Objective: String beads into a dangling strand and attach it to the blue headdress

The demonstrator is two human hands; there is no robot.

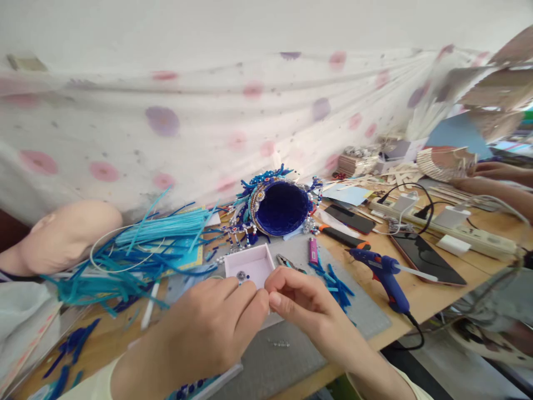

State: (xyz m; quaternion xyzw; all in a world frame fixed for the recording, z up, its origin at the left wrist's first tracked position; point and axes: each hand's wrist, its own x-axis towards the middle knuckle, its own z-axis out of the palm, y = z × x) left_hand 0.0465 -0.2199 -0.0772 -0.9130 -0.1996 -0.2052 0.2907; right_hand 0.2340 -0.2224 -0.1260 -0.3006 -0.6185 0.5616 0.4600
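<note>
My left hand [216, 325] is closed, its knuckles facing up, so its fingertips are hidden. Beside it, my right hand [306, 308] pinches thumb and forefinger together, almost touching the left. Whatever is between the fingers is too small to make out. Just past the hands sits a shallow white box [254, 258] with a few small beads [242, 275] in it. Clear beads [278, 343] lie on the grey cutting mat [291, 364] under the hands. Farther back rests a headdress [281, 208] on its side, dark blue inside, with a beaded rim and dangling strings.
Turquoise pipe cleaners [162, 228] and a mannequin head [79, 236] lie left. A blue glue gun [385, 272], pliers [289, 262], a pink lighter [313, 250], phones [428, 258] and a power strip [491, 236] lie right. Another person's hands [478, 183] are at the far right.
</note>
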